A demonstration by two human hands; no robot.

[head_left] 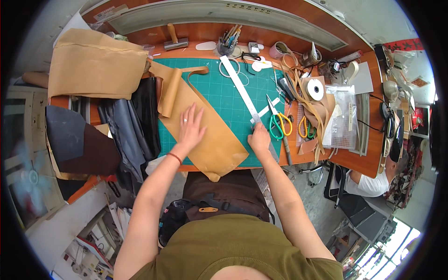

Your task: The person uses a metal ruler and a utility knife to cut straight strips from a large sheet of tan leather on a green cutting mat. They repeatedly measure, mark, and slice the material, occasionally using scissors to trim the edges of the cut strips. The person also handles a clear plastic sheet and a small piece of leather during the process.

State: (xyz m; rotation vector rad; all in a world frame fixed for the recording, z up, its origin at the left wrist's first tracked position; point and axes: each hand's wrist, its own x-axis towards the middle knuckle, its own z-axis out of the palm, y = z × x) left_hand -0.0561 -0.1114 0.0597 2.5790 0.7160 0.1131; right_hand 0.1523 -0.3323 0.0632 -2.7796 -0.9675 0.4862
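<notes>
My left hand [190,129] lies with fingers spread on a long piece of tan leather [214,135], holding nothing. The leather rests slantwise on a green cutting mat [212,91], its far end rolled over and its near corner hanging past the table edge. My right hand [259,139] is closed around the lower part of a long metal ruler [240,86], which slants across the mat to the right of the leather, apart from it. Just right of that hand lie scissors [279,122] with green and yellow handles. A narrow tan strip [198,70] curls beyond the leather.
Folded brown material [95,65] and dark leather pieces [123,130] are heaped at the left. A roller [175,43], a pen cup [227,45] and a tape ring [229,67] stand at the back. Leather strips [313,109] and a white spool [315,88] crowd the right. A person [371,184] sits at far right.
</notes>
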